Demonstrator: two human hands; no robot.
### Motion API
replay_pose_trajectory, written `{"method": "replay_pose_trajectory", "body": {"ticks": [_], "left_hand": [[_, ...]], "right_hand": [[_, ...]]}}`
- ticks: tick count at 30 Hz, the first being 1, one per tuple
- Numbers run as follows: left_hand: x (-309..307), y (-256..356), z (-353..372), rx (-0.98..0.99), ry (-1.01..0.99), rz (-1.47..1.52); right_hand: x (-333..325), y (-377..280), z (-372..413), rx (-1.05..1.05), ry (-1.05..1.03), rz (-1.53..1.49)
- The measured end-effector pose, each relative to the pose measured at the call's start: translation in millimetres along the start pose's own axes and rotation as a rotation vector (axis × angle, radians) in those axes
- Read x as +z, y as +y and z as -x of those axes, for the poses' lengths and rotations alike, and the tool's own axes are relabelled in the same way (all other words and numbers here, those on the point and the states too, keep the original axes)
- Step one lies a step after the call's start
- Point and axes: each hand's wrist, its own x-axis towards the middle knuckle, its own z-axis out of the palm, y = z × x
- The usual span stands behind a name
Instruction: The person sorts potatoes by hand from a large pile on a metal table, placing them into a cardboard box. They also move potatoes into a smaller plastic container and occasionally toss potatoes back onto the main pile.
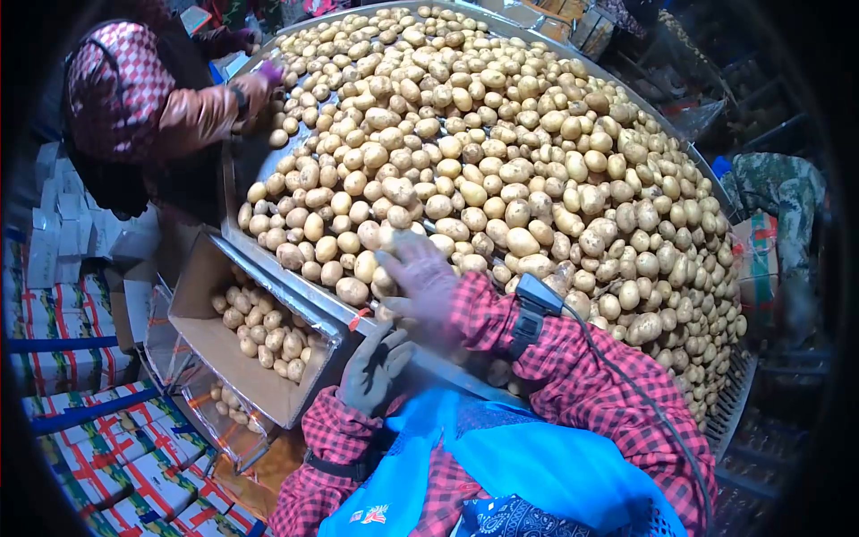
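My right hand point(422, 279), in a purplish glove smeared a little by motion, reaches over the near edge of a big heap of potatoes point(501, 170). Its fingers are spread, and the palm side is hidden; no potato shows in its grip. Just below it, at the metal rim of the sorting table point(300, 285), is my left hand point(374, 369) in a grey glove. The fingers there are apart and slightly bent, holding nothing that I can see. A cardboard box point(219, 345) partly filled with potatoes point(264, 327) stands left of that hand.
Another person point(134, 98) works at the table's far left, one gloved hand among the potatoes. Stacked printed cartons point(125, 456) fill the lower left. Below the box, more potatoes point(234, 404) lie in a rack. A camouflage sleeve point(792, 206) shows at the right.
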Motion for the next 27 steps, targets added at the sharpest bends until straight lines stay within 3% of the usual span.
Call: {"method": "replay_pose_trajectory", "body": {"ticks": [2, 4, 5, 6, 8, 10, 12, 13, 14, 16, 17, 18, 23, 27], "left_hand": [[-6, -3, 1, 0.099, -0.113, -0.051], [11, 1, 13, 0.358, -0.130, -0.322], [-5, 0, 13, 0.206, -0.009, -0.092], [-12, 4, 13, 0.214, -0.007, -0.090], [-20, 8, 16, 0.012, 0.163, 0.216], [-12, 9, 23, 0.112, 0.169, 0.114], [-14, 11, 25, 0.072, 0.194, 0.125], [4, 6, 31, 0.309, 0.120, -0.184], [0, 5, 33, 0.305, 0.106, -0.179], [-13, 6, 36, 0.140, 0.151, 0.159], [-16, 2, 36, 0.217, 0.104, 0.045], [-20, 6, 34, 0.123, 0.162, 0.232], [-16, 12, 12, 0.098, 0.088, 0.246], [-2, 3, -4, 0.110, 0.072, 0.023]], "right_hand": [[-2, -13, 1, -0.006, 0.060, 0.104], [14, -8, 3, -0.040, -0.173, 0.037], [16, 6, -3, -0.090, -0.134, 0.099], [23, 22, -13, -0.099, -0.135, 0.100], [36, 56, -40, 0.127, -0.008, -0.169], [26, 91, -77, 0.150, 0.015, 0.174], [21, 154, -109, 0.313, 0.198, 0.234], [-1, 171, -110, 0.451, 0.082, 0.145], [-26, 181, -100, 0.595, -0.037, 0.052], [-63, 179, -59, 0.477, 0.043, -0.082], [-83, 167, -36, 0.451, 0.109, -0.160], [-95, 153, -11, 0.421, 0.170, -0.243], [-108, 120, 103, 0.422, 0.321, -0.073], [-97, 90, 118, 0.419, 0.378, -0.157]]}}
